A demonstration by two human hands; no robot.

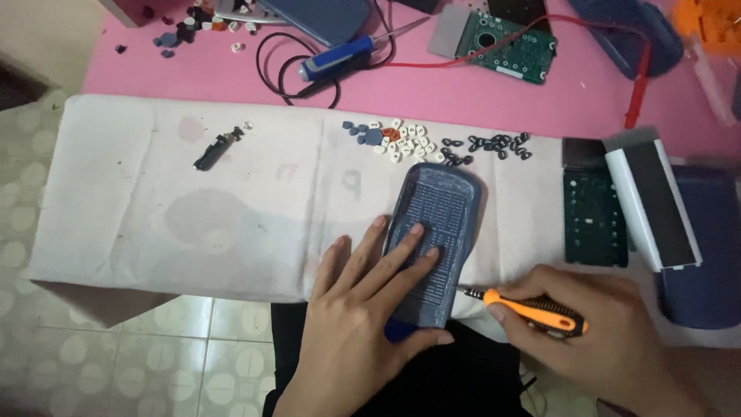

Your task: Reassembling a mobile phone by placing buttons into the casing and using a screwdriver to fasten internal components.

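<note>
A pink tabletop [193, 69] under white cloth [154, 208] stood over patterned floor tiles [116, 355]; the left hand [363, 316] lay spread on a blue plastic casing [432, 232], while at 3 o'clock the right hand [594, 332] gripped an orange-handled screwdriver [532, 309].

Pretty even, soft indoor light, bright enough all over with no harsh glare. The hands [363, 324] throw only faint shadows on the white cloth [154, 201], and the top right corner goes smeary and out of focus.

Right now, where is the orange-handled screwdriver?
In the head view the orange-handled screwdriver is low and right of centre, held in the right hand, its tip at the right edge of the blue casing that the left hand presses flat.
</note>
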